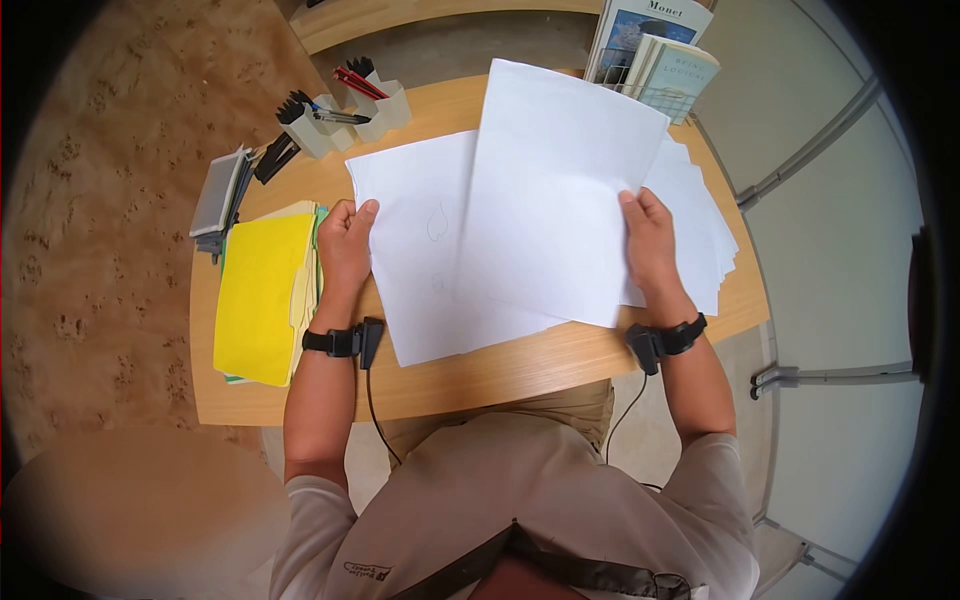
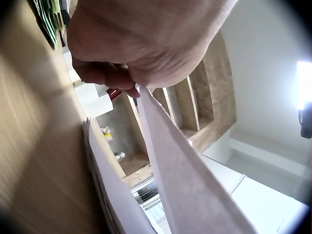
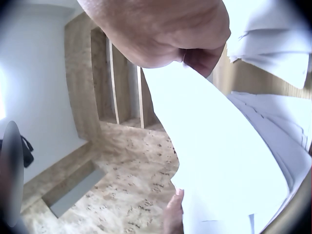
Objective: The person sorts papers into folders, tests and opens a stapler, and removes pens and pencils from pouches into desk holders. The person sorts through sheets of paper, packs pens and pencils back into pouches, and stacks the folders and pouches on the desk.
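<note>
At the sheets' edges, curled fingers (image 1: 340, 218) pinch white paper (image 1: 565, 190).

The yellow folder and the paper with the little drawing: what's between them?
The left hand, gripping that paper by its edge, its black wristband and some bare desk, as the head view shows.

Head view high, facing down; wrist views close, sharing desk (image 1: 450, 385).

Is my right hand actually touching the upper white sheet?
Touching. The head view shows the right hand gripping the right edge of the upper white sheet, thumb on its face.
</note>
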